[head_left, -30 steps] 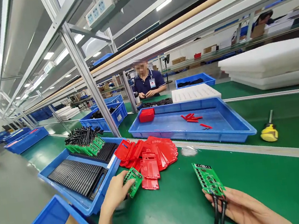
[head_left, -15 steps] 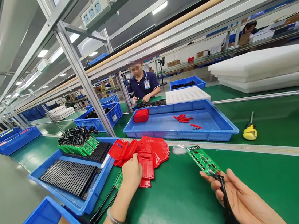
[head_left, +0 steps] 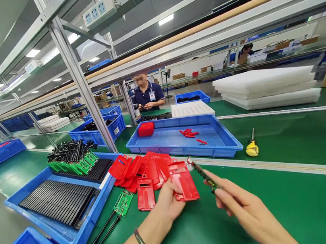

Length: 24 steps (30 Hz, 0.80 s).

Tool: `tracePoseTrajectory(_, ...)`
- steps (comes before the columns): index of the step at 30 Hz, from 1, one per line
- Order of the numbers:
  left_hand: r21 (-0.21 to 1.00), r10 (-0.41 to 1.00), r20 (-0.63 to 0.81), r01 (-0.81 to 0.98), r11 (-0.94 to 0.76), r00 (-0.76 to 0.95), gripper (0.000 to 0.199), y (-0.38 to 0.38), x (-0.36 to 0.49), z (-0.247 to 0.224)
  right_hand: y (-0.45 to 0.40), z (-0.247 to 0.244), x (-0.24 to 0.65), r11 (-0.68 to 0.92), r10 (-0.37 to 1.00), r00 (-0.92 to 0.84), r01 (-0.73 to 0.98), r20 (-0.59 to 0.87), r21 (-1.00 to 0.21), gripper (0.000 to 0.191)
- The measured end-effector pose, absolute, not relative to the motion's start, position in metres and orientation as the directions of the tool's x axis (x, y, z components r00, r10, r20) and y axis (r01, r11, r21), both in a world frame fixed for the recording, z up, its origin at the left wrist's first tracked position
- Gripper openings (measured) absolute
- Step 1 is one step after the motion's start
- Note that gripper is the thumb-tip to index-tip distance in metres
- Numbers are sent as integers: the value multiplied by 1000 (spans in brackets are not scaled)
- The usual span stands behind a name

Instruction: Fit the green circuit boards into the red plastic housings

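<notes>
My left hand is closed on a red plastic housing half, thumb over its inner side. My right hand grips a green circuit board, turned nearly edge-on just right of the housing; whether they touch I cannot tell. Its black leads are hidden behind my right hand. A loose pile of red housing halves lies beyond my left hand, one single red housing half in front of it. Another green circuit board with two black leads lies flat on the green bench, left of my left hand.
A blue tray at left holds black slotted racks and many boards. Behind the pile, a long blue tray carries red parts. A yellow-handled screwdriver lies at right, white foam sheets farther back. A co-worker sits opposite.
My left hand has picked a red housing half off the pile and brought it right and nearer. My right hand has moved left and turned the circuit board edge-on. The view has shifted rightward.
</notes>
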State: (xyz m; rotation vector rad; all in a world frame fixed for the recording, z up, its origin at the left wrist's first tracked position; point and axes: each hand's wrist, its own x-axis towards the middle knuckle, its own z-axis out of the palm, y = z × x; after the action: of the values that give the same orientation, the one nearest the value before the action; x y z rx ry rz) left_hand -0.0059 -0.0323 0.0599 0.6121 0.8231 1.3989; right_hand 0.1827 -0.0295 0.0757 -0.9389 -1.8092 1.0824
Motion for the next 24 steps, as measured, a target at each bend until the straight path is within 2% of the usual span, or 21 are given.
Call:
tracePoseTrajectory(2,684,993,-99,-722,110,58,50,-42,1,52,-33,60,180,506,834,-405,291,374,-812,45)
tracePoseTrajectory(5,577,990,-28,-806,129,138,43,-57,3,42,-38,34,178,600,791,-417,394,446,-696,40)
tracePoseTrajectory(11,629,999,-16,-776,49,51,49,-64,6,38,-43,12,175,674,739,-458,500,494,-544,47)
tracePoseTrajectory(16,629,988,-97,-777,-31,-118,49,-68,15,37,-48,17,170,694,720,-458,495,522,-524,46)
tracePoseTrajectory(20,616,983,-147,-788,7,-106,46,-73,19,39,-51,18,173,703,710,-457,505,537,-501,44)
tracePoseTrajectory(24,653,976,-163,-758,-4,-145,62,-77,24,39,-53,20,179,728,680,-486,536,549,-427,43)
